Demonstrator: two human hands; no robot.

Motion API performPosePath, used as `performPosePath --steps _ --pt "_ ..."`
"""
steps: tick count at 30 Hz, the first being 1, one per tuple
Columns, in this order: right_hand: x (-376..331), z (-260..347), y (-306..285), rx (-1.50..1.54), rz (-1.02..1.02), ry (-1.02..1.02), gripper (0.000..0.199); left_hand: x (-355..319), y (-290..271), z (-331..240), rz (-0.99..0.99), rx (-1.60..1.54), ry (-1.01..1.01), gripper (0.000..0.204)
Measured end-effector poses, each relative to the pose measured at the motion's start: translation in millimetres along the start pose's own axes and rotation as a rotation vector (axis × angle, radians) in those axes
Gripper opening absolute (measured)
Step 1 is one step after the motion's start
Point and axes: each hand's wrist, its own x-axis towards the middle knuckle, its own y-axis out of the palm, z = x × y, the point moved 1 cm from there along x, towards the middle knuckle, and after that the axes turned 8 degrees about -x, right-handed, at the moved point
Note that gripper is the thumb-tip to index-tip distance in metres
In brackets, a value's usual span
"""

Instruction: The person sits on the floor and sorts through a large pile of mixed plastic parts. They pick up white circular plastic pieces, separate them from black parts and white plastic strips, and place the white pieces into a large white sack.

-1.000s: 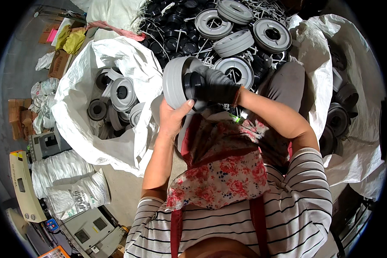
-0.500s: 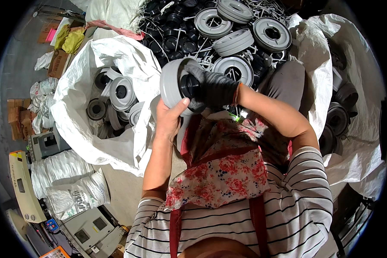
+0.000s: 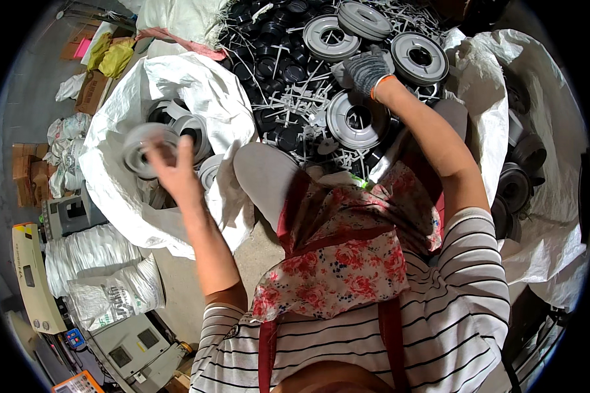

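Our left hand is bare, fingers spread, gripping a grey plastic disc by its rim. The disc sits edge-on over the mouth of the white sack, directly above the grey rings inside. Our right hand is gloved, curled loosely, palm down on the pile of grey spools ahead; we can't tell if it's gripping one. Nearest spool lies flat, just below it.
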Motion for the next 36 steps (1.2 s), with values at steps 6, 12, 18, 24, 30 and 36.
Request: performPosePath --steps 6,12,18,24,30,36 --pt "-62 51 -41 0.623 -0.672 -0.05 0.048 -51 58 68 0.081 -0.541 -0.572 0.054" --pt "-90 52 -9 0.57 -0.752 -0.195 0.046 -60 89 49 0.306 -0.937 -0.819 0.044" --pt "-75 -20 43 0.209 0.004 0.177 0.025 -61 68 59 0.235 -0.808 -0.881 0.04" --pt "-53 -28 95 0.132 -0.025 0.155 0.025 -70 69 46 0.232 -0.731 -0.732 0.037" --pt "-98 45 -28 0.822 -0.69 -0.262 0.022 -80 75 34 0.343 -0.646 -0.725 0.035" --pt "-93 91 -32 1.055 -0.425 -0.312 0.059 -92 82 26 0.474 -0.766 -0.7 0.049"
